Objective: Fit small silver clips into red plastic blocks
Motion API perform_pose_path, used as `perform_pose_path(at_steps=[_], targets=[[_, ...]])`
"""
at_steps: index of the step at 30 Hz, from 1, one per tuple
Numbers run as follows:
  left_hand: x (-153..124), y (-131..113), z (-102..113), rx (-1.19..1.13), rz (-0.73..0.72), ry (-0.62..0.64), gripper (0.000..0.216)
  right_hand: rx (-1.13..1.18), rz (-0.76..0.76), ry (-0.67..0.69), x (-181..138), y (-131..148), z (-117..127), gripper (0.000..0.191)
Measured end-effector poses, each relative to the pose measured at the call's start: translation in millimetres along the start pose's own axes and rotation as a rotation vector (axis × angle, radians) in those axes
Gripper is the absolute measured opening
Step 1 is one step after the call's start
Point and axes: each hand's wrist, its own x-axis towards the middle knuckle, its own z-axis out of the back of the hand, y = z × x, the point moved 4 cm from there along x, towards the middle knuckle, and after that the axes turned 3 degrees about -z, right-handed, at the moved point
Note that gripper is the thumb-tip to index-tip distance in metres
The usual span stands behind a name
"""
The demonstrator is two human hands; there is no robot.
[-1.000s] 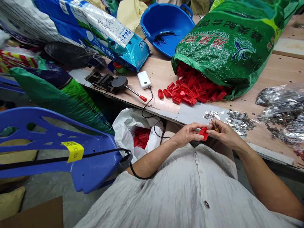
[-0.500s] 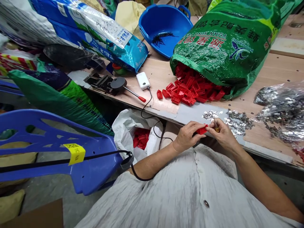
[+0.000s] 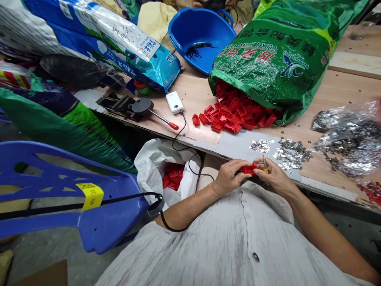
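Note:
My left hand (image 3: 230, 174) is closed around one end of a red plastic housing (image 3: 247, 169), held just off the table's front edge. My right hand (image 3: 272, 172) is closed on a small screwdriver (image 3: 265, 169) with a yellow handle, its thin metal shaft pointing up. The right thumb and fingertips also meet the right end of the housing. Fingers hide part of both pieces. Just beyond my hands lie small silvery metal plates (image 3: 293, 153) on a grey sheet (image 3: 233, 143). More red housings (image 3: 235, 113) spill from a green woven sack (image 3: 268, 59).
A white sack (image 3: 149, 159) with red pieces inside stands below the table edge, left of my lap. A cable runs from a white power bank (image 3: 175, 102). Also around are a lever tool (image 3: 143, 107), a blue basin (image 3: 181, 29), a clear bag (image 3: 351, 135) of metal parts and a blue chair (image 3: 113, 210).
The whole view has shifted slightly, so things sit further left. My right hand has turned, and the screwdriver's shaft now points up. The left hand still grips the red housing.

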Motion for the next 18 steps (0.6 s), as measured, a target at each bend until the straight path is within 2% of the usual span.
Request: perform_pose_path(at_steps=[8,12,16,18], targets=[[-3.4,6.5,2.5,-0.119,0.076,0.019,0.029,0.194,-0.055,0.173,3.5,-19.8,2.5,0.047],[-6.4,12.7,2.9,-0.215,0.177,-0.006,0.029,0.209,-0.043,0.198,2.0,-14.3,-2.5,0.044],[-11.2,27.0,-0.8,-0.483,0.448,-0.065,0.033,-0.023,0.031,0.190,2.9,5.1,3.6,0.046],[-13.6,35.8,-2.4,-0.655,0.583,-0.136,0.037,-0.275,0.139,0.042,8.8,16.9,22.3,0.044]])
